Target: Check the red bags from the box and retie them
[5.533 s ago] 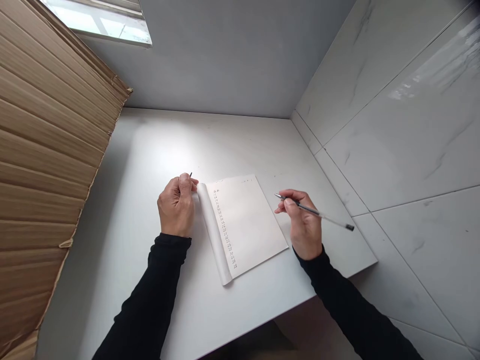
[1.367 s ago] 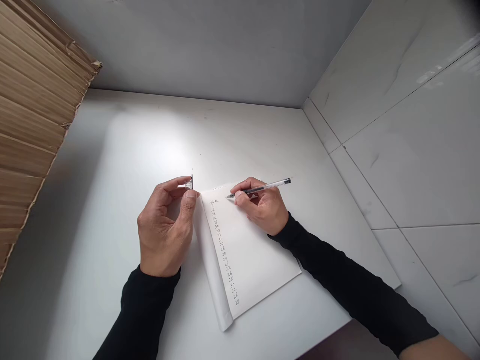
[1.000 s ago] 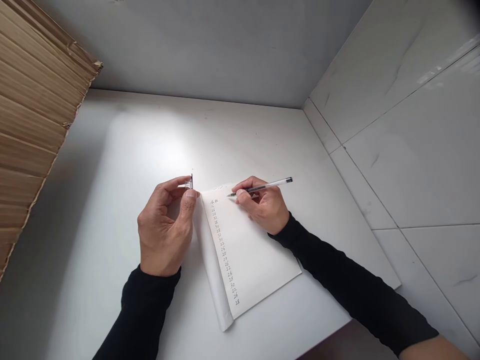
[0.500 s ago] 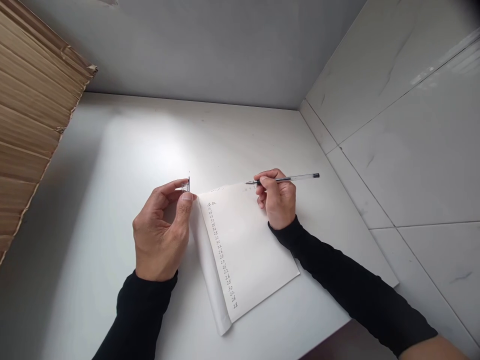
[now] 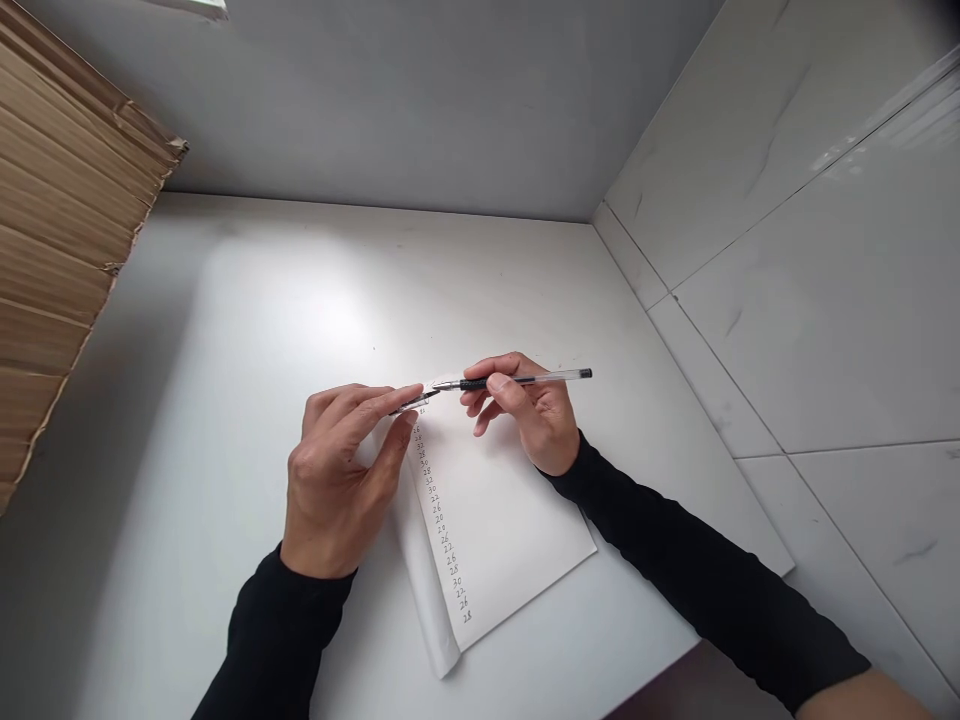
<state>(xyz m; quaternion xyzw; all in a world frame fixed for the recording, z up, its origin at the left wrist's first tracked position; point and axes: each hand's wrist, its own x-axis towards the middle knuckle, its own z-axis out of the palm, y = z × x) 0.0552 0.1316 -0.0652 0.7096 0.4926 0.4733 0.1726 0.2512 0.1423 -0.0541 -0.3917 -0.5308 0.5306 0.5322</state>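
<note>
A white notepad [image 5: 502, 510] lies on the white table [image 5: 247, 330], its pages folded back at the left, with a column of handwritten numbers down its left side. My right hand [image 5: 532, 415] grips a clear ballpoint pen [image 5: 517, 379] held level, its tip pointing left above the pad's top edge. My left hand [image 5: 341, 475] pinches the small clear pen cap [image 5: 411, 404] between thumb and fingers. The cap sits just left of the pen tip, almost touching it. Both arms wear black sleeves.
A stack of flat brown cardboard [image 5: 60, 240] leans at the left edge. A grey wall [image 5: 420, 100] closes the back and glossy marbled tiles [image 5: 810, 250] close the right side. The table's front right corner [image 5: 787, 570] lies close to my right arm.
My right hand lifted the pen off the page and swung its tip left. My left hand moved right with the cap, bringing it up to the pen tip.
</note>
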